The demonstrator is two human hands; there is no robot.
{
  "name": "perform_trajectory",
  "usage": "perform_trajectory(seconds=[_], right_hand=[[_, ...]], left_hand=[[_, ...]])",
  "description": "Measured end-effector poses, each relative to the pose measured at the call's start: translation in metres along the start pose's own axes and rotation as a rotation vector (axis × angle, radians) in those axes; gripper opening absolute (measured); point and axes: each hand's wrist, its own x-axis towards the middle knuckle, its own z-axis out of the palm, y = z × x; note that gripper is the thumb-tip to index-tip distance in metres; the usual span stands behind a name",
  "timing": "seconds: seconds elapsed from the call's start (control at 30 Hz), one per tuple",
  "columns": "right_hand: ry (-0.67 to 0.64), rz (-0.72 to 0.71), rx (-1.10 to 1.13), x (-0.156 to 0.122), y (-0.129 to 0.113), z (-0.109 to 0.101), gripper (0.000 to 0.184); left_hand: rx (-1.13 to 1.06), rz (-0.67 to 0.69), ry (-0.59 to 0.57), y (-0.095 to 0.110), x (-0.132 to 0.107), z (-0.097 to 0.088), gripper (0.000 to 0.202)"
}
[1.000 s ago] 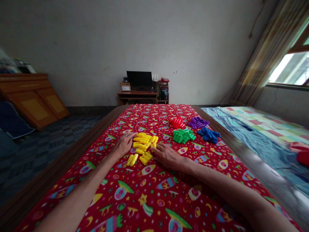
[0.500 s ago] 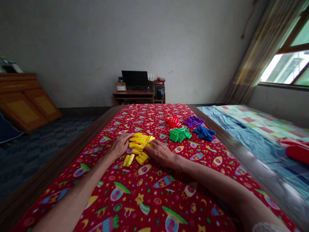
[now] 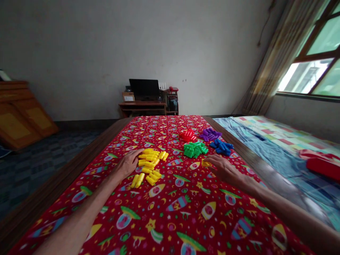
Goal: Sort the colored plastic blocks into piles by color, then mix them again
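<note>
A pile of yellow plastic pieces (image 3: 149, 163) lies on the red patterned tablecloth (image 3: 170, 209). My left hand (image 3: 128, 163) rests flat against the pile's left side, fingers stretched out. My right hand (image 3: 222, 167) is off to the right, below the green pieces (image 3: 194, 149) and blue pieces (image 3: 221, 147). Its fingertips pinch a single yellow piece (image 3: 205, 163) against the cloth. Red pieces (image 3: 187, 135) and purple pieces (image 3: 210, 134) lie in separate heaps farther back.
The table's wooden edge (image 3: 66, 177) runs along the left, with dark floor beyond. A bed with a striped cover (image 3: 281, 141) stands on the right, a red object (image 3: 322, 166) on it. A desk with a monitor (image 3: 145, 92) stands at the far wall.
My right hand has left the yellow pile and moved right, carrying one yellow piece to a spot below the green and blue heaps. The left hand stayed at the pile.
</note>
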Motion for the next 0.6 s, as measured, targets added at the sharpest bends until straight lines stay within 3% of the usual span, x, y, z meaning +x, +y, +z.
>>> perform_trajectory(seconds=[0.13,0.23,0.3,0.43,0.5,0.6], right_hand=[[-0.021,0.091,-0.075,-0.029,0.018,-0.002,0.018],[0.058,0.046,-0.087,-0.017,0.006,-0.003,0.020],[0.066,-0.030,-0.045,0.004,-0.013,-0.003,0.022],[-0.069,-0.205,0.043,0.062,-0.060,0.014,0.020],[-0.090,-0.188,0.023,0.093,-0.079,0.029,0.020],[-0.099,-0.073,-0.039,0.132,-0.096,0.054,0.037]], left_hand=[[0.002,-0.006,-0.020,0.001,0.001,-0.002,0.048],[-0.007,-0.012,-0.033,0.002,0.000,-0.003,0.050],[-0.015,-0.021,-0.032,0.002,-0.001,-0.002,0.050],[-0.015,-0.044,-0.035,0.001,-0.002,0.000,0.050],[-0.010,-0.051,-0.049,0.001,-0.002,-0.001,0.050],[-0.008,-0.051,-0.059,0.002,-0.002,-0.003,0.050]])
